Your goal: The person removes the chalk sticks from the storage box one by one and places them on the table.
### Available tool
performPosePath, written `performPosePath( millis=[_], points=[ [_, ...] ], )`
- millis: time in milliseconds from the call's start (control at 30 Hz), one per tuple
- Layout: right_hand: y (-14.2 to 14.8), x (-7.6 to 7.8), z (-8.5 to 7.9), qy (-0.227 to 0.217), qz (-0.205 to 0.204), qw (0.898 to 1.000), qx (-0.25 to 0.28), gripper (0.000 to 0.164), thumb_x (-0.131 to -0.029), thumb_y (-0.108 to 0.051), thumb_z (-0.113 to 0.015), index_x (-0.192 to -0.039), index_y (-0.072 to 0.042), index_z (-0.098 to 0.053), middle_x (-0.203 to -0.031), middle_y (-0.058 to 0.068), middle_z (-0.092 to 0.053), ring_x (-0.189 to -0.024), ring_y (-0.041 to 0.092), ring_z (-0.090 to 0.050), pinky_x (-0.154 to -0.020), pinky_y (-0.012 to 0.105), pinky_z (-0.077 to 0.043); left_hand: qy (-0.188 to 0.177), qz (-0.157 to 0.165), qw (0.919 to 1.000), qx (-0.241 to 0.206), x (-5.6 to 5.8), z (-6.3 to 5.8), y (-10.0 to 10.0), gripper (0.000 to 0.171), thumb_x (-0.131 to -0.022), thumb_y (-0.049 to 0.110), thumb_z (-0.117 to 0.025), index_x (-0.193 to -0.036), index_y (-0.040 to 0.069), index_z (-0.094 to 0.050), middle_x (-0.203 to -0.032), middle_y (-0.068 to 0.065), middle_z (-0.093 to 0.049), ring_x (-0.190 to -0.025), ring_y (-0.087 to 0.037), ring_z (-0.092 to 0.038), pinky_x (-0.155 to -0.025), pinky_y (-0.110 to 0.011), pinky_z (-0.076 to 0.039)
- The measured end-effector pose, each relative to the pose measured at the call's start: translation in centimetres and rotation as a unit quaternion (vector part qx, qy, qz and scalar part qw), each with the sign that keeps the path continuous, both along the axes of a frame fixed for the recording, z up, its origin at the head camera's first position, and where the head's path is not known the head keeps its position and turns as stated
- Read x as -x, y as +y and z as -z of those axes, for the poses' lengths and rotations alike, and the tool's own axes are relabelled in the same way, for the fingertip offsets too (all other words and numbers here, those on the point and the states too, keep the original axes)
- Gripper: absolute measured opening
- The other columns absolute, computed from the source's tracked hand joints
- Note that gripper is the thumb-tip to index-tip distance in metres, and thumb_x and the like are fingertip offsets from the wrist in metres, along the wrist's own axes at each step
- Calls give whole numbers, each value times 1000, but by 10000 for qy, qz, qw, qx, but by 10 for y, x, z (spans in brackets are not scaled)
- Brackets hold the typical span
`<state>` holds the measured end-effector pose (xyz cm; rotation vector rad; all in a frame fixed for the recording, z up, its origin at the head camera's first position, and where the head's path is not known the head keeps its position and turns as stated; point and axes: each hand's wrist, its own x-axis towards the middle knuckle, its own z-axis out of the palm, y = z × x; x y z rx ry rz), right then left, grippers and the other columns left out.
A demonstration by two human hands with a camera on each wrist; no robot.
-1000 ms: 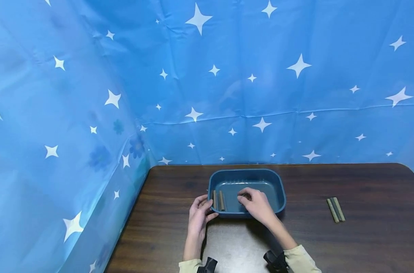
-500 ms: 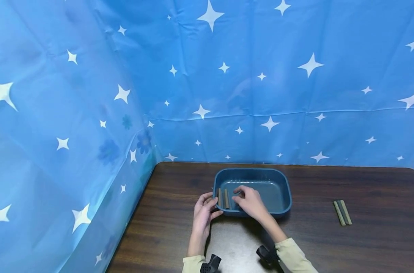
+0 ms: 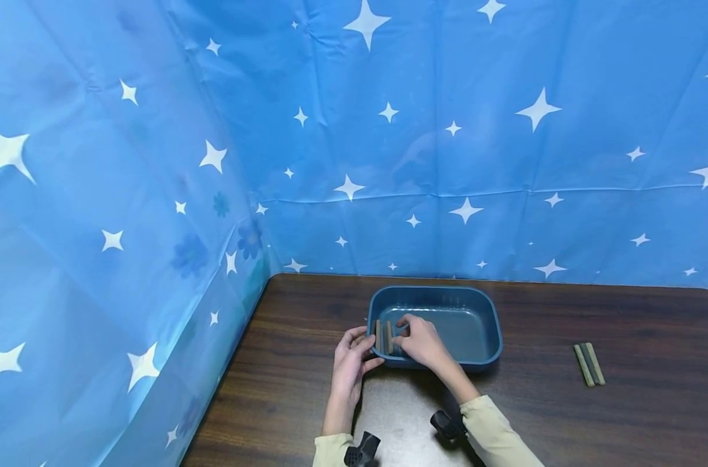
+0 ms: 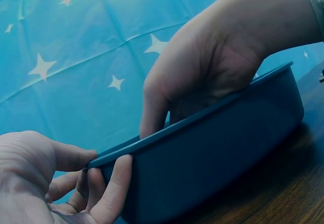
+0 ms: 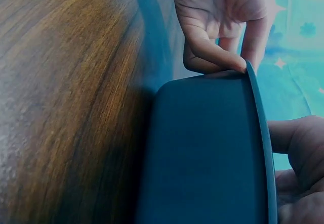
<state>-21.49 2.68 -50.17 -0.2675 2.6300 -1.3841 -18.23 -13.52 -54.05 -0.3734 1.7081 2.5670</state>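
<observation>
Blue starry cloth [image 3: 424, 149] is backing the worktop [image 3: 657, 337], where I'm counting two sticks [image 3: 379, 336] inside the tray [image 3: 455, 331], with the outlying sticks [image 3: 584, 364] seemingly remaining, while left fingers [image 4: 115, 186] are pinching the tray and right fingers [image 4: 154, 113] are hanging inside, their grip beyond my telling.

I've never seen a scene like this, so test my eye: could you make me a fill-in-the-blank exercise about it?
1. The ___ hand grips the tray's rim.
2. In the head view, the sticks outside the tray lie to its ___.
3. The blue curtain is patterned with white ___.

Missing words: left; right; stars.
</observation>
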Motion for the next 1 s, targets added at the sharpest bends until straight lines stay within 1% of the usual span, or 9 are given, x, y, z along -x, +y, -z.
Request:
performPosePath(
  millis=[133, 333, 400, 533, 667, 767, 900, 1000],
  points=[
    [-4, 4, 1, -122, -5, 9999, -54, 37, -89, -2, -73, -121, 11, -63, -92, 15, -72, -77, 24, -69, -68, 40, -59, -4, 16, 10000, 15, -1, 0, 0, 35, -100, 5, -63, -131, -6, -49, -98, -4, -56, -74, -10, -59, -62, -25, -59],
    [-8, 8, 4, -321, 41, 9990, -316, 42, -89, -4, -75, -124, 11, -60, -85, 9, -68, -72, 20, -65, -67, 38, -56, -11, 59, 10000, -3, -1, 0, 2, 35, -100, 4, -62, -131, -7, -49, -99, -4, -57, -75, -10, -60, -62, -25, -59],
    [-10, 9, 5, -362, 47, 9984, -421, 43, -89, -5, -76, -125, 11, -60, -84, 9, -67, -72, 21, -63, -66, 38, -54, -2, 58, 10000, 2, -1, 1, 2, 34, -100, 3, -62, -131, -7, -49, -99, -4, -57, -76, -10, -60, -62, -25, -59],
    [-13, 13, 5, -354, 67, 9975, -612, 44, -88, -6, -78, -124, 11, -60, -93, 14, -68, -78, 24, -63, -69, 40, -55, -8, 43, 10000, 7, -1, 2, 2, 34, -99, 3, -62, -130, -6, -50, -99, -4, -57, -76, -11, -60, -62, -25, -59],
    [-16, 17, 7, -285, 38, 9965, -786, 43, -87, -5, -79, -123, 11, -61, -105, 19, -69, -88, 28, -64, -77, 43, -57, -16, 23, 10000, -5, -1, 2, 2, 34, -99, 3, -63, -129, -6, -50, -98, -4, -57, -76, -11, -60, -62, -25, -59],
    [-18, 20, 9, -342, -31, 9956, -872, 39, -88, 0, -76, -123, 11, -62, -105, 20, -68, -85, 27, -62, -74, 41, -56, -1, 17, 10000, -13, 0, 1, 1, 34, -100, 3, -62, -130, -7, -50, -98, -4, -57, -76, -11, -60, -61, -25, -59],
    [-20, 24, 9, -479, -164, 9940, -973, 27, -90, 7, -67, -116, 11, -62, -93, 15, -64, -74, 23, -54, -63, 34, -48, 12, 17, 10000, 11, 0, 1, 1, 36, -100, 4, -62, -131, -8, -49, -98, -4, -57, -78, -12, -61, -61, -24, -59],
    [-21, 26, 9, -543, -225, 9930, -1024, 20, -90, 9, -64, -110, 9, -62, -86, 12, -59, -71, 23, -52, -60, 32, -45, 6, 5, 10000, 24, 1, 1, 0, 36, -100, 4, -62, -132, -8, -49, -99, -5, -57, -78, -12, -61, -62, -24, -59]
  ],
)
